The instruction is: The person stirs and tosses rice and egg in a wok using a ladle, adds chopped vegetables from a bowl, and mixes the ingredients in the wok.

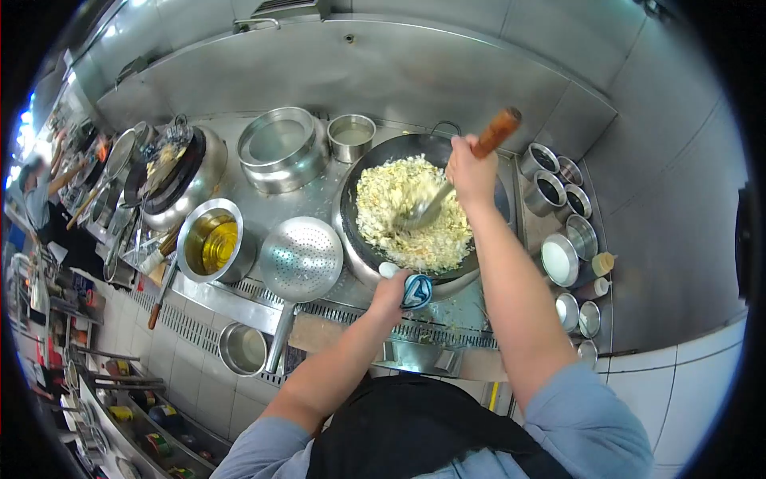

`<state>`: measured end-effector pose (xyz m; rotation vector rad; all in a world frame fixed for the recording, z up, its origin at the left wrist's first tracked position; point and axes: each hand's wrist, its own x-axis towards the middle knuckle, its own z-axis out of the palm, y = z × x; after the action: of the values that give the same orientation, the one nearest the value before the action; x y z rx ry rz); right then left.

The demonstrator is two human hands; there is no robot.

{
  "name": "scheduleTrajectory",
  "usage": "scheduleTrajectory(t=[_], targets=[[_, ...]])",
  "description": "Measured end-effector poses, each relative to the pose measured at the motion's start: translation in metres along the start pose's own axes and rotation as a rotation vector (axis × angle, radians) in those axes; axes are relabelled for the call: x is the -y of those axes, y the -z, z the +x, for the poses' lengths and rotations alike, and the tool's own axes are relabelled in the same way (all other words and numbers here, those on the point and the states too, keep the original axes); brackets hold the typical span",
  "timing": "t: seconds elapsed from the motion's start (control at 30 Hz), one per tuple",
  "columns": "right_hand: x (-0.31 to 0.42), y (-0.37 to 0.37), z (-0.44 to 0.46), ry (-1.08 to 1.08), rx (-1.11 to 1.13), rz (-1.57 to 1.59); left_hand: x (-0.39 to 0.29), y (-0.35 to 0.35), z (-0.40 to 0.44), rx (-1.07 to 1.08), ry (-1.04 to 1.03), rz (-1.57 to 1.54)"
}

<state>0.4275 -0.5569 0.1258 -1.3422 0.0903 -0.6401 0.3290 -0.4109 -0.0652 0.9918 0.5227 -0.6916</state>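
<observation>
My right hand (472, 174) is wrapped round a ladle, just below the end of its wooden handle (496, 132). The ladle's metal head (424, 212) dips into a pale yellow and white chopped mixture (381, 190), blurred by motion there. This food, which looks like egg and rice, covers much of a black wok (496, 191) on the stove. At the wok's near rim, my left hand (388, 295) is closed on a blue and white patterned cloth (416, 292). Whatever lies under the cloth is hidden.
Left of the wok lie a perforated strainer (302, 259) and a pot of yellow oil (218, 243). Behind stand a large steel pot (281, 150) and a smaller one (351, 137). Several seasoning containers (560, 259) line the right side. Another person (48, 199) works far left.
</observation>
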Motion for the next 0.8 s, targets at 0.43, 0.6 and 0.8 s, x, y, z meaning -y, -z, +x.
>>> scheduleTrajectory(t=[0.43,0.6,0.8], targets=[[0.037,0.046,0.013,0.005,-0.062,0.111,0.0,0.007,0.003,0.071,0.002,0.009],[0.017,0.106,0.004,0.135,-0.373,0.145,-0.007,0.005,-0.005,0.031,-0.016,-0.015],[0.048,0.087,0.042,-0.053,-0.025,0.24,-0.004,0.006,-0.004,0.048,-0.044,0.039]])
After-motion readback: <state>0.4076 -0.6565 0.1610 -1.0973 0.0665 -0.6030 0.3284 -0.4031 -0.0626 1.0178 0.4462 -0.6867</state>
